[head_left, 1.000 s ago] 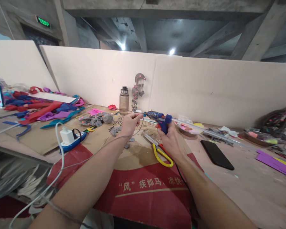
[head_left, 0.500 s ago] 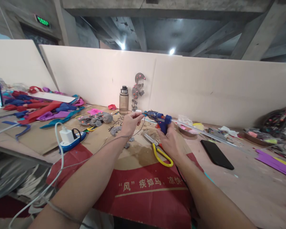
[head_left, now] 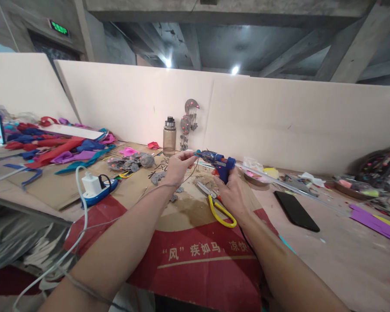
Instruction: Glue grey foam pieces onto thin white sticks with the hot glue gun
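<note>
My right hand (head_left: 234, 193) is wrapped round the grip of a blue glue gun (head_left: 225, 166), whose nozzle points left. At the nozzle, the fingertips of my left hand (head_left: 178, 168) are pinched on grey yarn (head_left: 149, 190). The yarn loops below the fingers and trails back across my left wrist towards the lower left. Whether its end touches the nozzle is too small to tell. Beneath the right hand lie scissors (head_left: 221, 212) with yellow handles, blades partly apart. Small grey felt-like pieces (head_left: 157, 177) lie on the cardboard (head_left: 195, 277) below my left hand.
A bottle (head_left: 169, 138) stands by the white partition (head_left: 123, 99), beside a hanging grey moon ornament (head_left: 191, 105). Left are a power strip (head_left: 99, 195), a ball of yarn (head_left: 147, 160) and coloured cloth strips (head_left: 61, 149). A black phone (head_left: 295, 211) and purple sheet (head_left: 375, 223) lie right.
Both hands hold nearly the same pose, with the yarn still at the glue gun's nozzle. The whole view has shifted very slightly.
</note>
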Tool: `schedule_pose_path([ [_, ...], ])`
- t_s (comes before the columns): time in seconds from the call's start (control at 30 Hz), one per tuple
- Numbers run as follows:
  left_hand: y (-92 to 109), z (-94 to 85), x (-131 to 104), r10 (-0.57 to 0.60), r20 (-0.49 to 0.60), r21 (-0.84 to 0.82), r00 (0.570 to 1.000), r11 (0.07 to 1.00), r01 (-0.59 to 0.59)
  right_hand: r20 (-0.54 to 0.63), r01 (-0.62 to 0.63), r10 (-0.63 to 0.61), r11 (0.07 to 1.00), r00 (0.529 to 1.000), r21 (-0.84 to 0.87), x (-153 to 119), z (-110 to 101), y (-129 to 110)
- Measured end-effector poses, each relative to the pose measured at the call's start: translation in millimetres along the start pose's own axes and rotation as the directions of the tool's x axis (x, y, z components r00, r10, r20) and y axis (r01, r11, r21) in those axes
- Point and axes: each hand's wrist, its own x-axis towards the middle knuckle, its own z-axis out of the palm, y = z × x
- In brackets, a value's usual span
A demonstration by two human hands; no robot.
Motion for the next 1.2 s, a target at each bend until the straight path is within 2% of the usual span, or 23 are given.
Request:
schedule_pose_path([
  [0.27, 4.1, 0.5, -0.6, -0.035, -0.039, -0.028, 0.999, 0.999, 0.034, -0.022, -0.002, 0.003, 0.999, 1.0, 0.039, -1.0, 3.8, 0.8],
  [0.47, 0.9, -1.3, 2.3, -0.036, -0.017, -0.037, 0.999, 0.999, 0.035, -0.034, 0.028, -0.025, 0.996, 0.999, 0.09, -1.2, 5.7, 2.9],
  [0.7, -4.1, -4.2, 2.2, 0.037, -0.013, 0.129, 0.999, 0.991, -0.035, -0.061, 0.049, -0.048, 0.999, 0.997, 0.003, -1.5, 6.2, 7.5],
  [0.9, -2.3, -5.2, 1.1, 0.092, -0.032, 0.249, 0.995, 0.965, -0.081, -0.031, 0.011, -0.014, 0.994, 0.999, -0.107, -3.5, 2.5, -3.8],
  [1.2, 4.3, -2.5, -2.2, 0.103, -0.043, 0.274, 0.994, 0.958, -0.087, -0.018, -0.035, 0.033, 0.986, 0.999, -0.162, -5.0, -1.0, -14.7],
])
